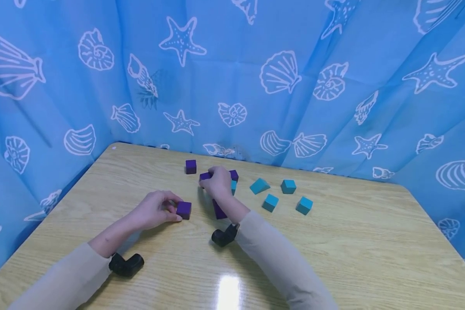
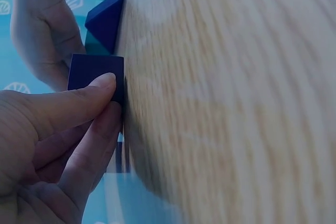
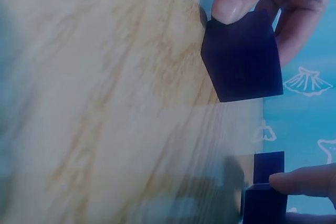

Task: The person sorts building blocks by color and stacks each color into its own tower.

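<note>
My left hand [image 1: 156,211] pinches a purple cube [image 1: 184,209] between thumb and fingers, low at the table; the left wrist view shows the thumb across the cube's face [image 2: 94,69]. Farther back, my right hand [image 1: 218,183] reaches down with its fingertips at another purple block [image 1: 205,176], which also appears under a fingertip in the right wrist view [image 3: 265,205]. Beneath the right wrist lies a purple wedge [image 1: 218,211], seen as a triangle in the left wrist view. Behind the right hand, a purple block [image 1: 234,175] and a teal block [image 1: 234,187] are partly hidden.
A lone purple cube [image 1: 191,167] stands near the table's back edge. To the right lie a teal wedge [image 1: 259,186] and teal cubes [image 1: 288,187], [image 1: 270,203], [image 1: 304,206]. A blue seashell curtain [image 1: 217,86] hangs behind the wooden table [image 1: 372,249].
</note>
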